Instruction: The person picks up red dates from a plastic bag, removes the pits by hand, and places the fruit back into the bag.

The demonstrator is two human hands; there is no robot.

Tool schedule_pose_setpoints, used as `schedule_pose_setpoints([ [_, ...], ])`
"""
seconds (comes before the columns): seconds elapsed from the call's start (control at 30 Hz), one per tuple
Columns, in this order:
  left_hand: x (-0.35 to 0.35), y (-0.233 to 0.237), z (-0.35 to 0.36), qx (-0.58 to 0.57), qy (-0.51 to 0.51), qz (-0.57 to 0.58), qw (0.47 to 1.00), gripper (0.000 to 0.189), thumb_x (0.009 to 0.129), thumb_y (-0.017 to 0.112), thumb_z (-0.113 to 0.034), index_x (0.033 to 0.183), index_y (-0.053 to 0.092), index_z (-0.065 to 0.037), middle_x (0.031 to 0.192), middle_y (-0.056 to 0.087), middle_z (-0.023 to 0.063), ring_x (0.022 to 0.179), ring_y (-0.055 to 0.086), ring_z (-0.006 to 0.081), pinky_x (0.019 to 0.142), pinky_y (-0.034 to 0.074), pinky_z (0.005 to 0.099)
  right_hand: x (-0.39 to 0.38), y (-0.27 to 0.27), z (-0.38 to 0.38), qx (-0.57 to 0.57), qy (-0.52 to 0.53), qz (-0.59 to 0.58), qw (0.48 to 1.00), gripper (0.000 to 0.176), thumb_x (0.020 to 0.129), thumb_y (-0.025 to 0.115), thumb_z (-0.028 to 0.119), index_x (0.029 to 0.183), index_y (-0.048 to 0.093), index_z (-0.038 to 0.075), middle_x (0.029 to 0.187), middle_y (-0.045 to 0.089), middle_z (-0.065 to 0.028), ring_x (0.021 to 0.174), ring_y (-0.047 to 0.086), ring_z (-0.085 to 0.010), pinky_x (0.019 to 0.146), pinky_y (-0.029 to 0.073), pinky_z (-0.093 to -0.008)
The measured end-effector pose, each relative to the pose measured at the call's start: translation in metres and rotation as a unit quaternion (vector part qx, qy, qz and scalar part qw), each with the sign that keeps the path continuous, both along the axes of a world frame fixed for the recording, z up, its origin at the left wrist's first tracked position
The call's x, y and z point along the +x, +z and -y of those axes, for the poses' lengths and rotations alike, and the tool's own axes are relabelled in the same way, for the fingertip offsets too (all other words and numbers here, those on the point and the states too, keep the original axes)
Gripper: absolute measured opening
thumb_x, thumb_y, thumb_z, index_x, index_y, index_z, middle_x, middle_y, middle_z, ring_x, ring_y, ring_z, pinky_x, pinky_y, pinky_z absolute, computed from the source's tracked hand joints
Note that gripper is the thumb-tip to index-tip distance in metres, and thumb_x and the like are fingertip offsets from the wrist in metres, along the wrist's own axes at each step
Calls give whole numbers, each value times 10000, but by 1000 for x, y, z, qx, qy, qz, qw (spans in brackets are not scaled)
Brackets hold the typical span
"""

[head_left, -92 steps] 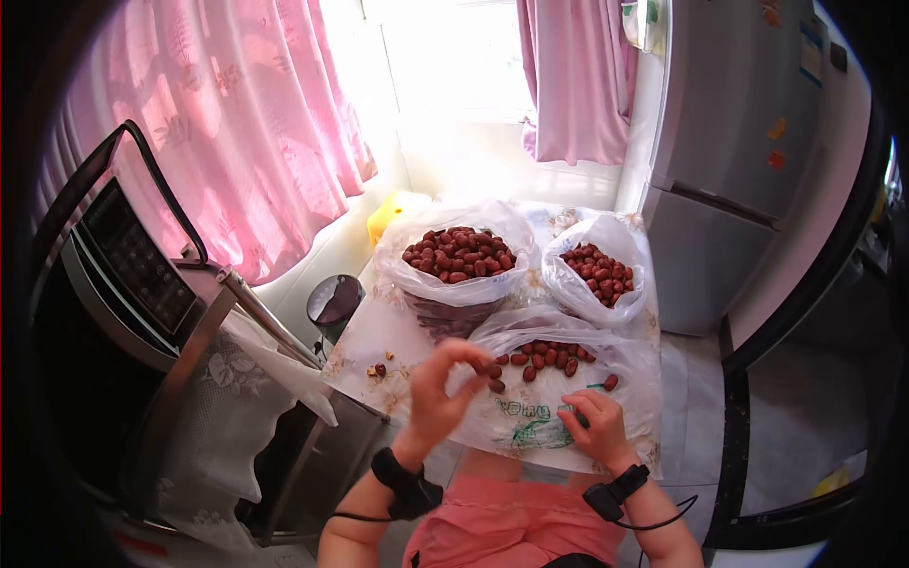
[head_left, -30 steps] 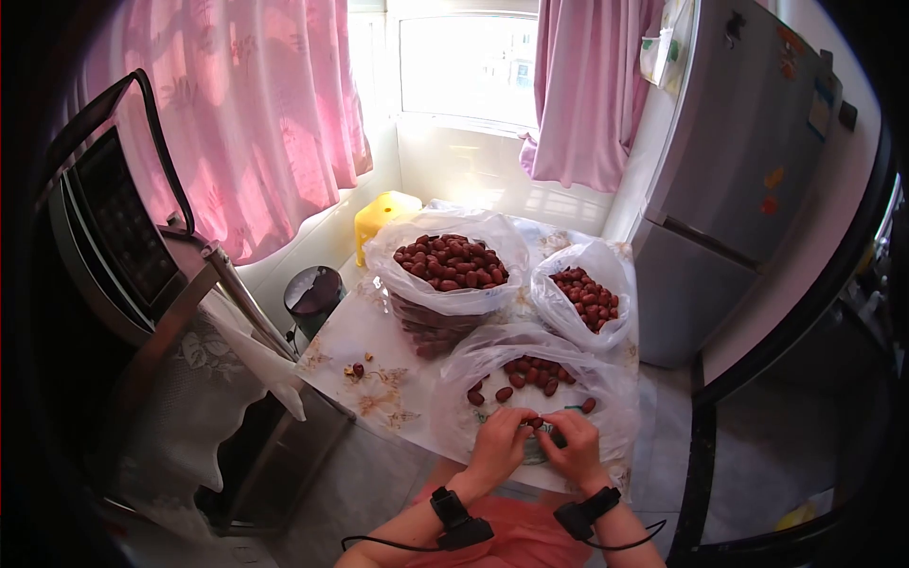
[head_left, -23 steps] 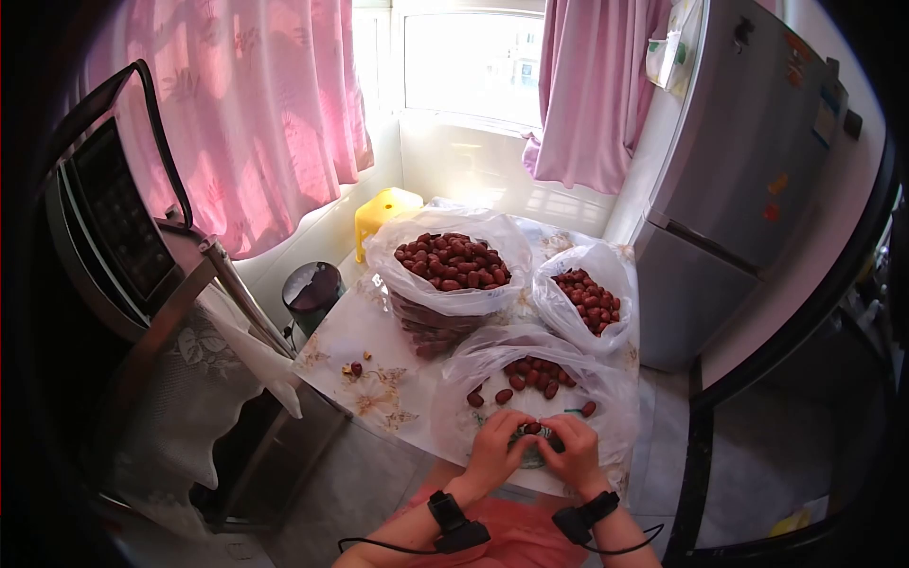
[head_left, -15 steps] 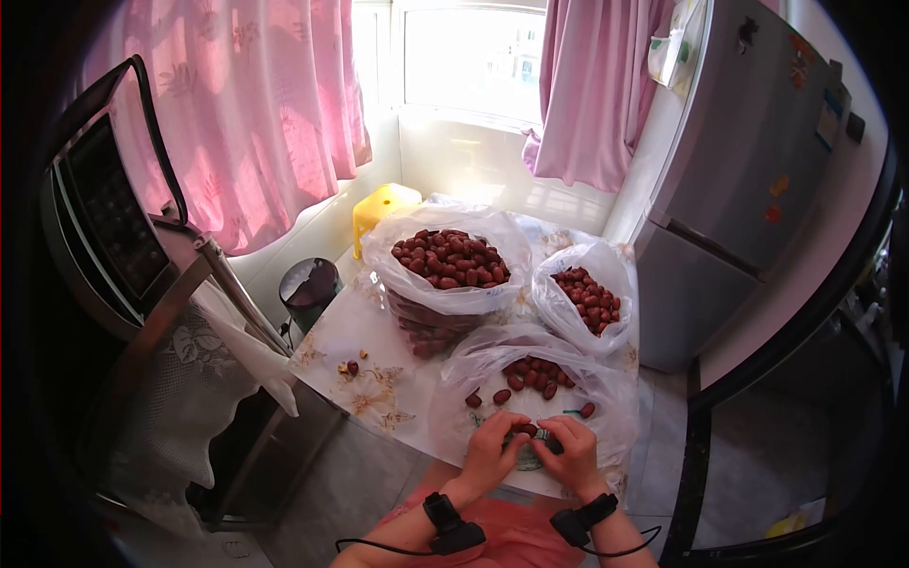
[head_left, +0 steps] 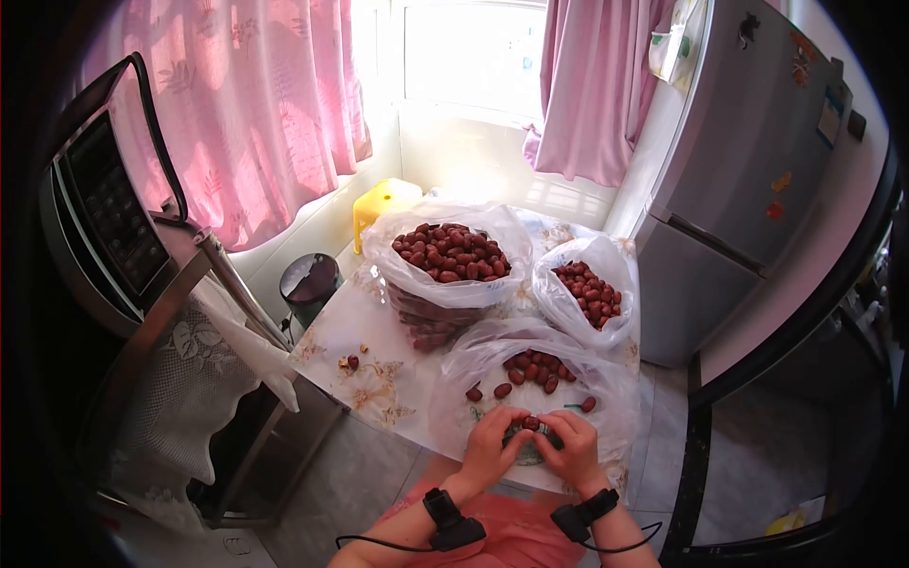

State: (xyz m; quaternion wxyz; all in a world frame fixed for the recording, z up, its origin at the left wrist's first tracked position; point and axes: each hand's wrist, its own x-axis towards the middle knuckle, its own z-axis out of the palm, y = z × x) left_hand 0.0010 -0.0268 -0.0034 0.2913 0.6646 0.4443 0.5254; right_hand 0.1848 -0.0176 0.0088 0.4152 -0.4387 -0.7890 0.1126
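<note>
My left hand and my right hand meet over the near plastic bag, fingertips closed on a single red date between them. The bag lies spread open, with a small pile of red dates toward its back. A few loose ones lie nearer my hands, such as a date on the left and another date on the right. A black band with a cabled box sits on each wrist.
A large bag heaped with dates and a smaller bag of dates stand behind on the flowered tabletop. Scraps and a dark red date lie at left. Around are a yellow stool, a bin and a fridge.
The date between my fingers has turned and come up slightly, so more of it shows. Both hands stay in nearly the same place.
</note>
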Motion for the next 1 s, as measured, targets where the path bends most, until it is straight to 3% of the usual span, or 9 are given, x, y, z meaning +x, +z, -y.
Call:
schedule_pose_setpoints([
  [0.6,0,-5,0,6,-1,9,1000,157,943,703,-82,1081,662,-20,1100,628,146,1024,634,364,866,511,428,0,3,0,19,8,10,1000,301,793,870,145,1060,758,61,990,723,-109,833,710,-317,714,563,-403],
  [0.87,1,-6,-1,9,5,-11,1000,117,985,674,-102,1062,667,-13,1100,634,136,938,659,320,805,534,381,1,3,1,8,13,-1,1000,359,787,884,174,1104,754,68,995,730,-112,840,714,-315,719,568,-401],
  [1.0,1,-3,-1,4,2,-9,1000,148,973,669,-93,1098,666,-13,1095,622,158,1021,633,362,862,514,424,0,2,0,19,14,3,1000,350,793,877,139,1110,747,61,991,728,-110,815,711,-297,698,565,-383],
])
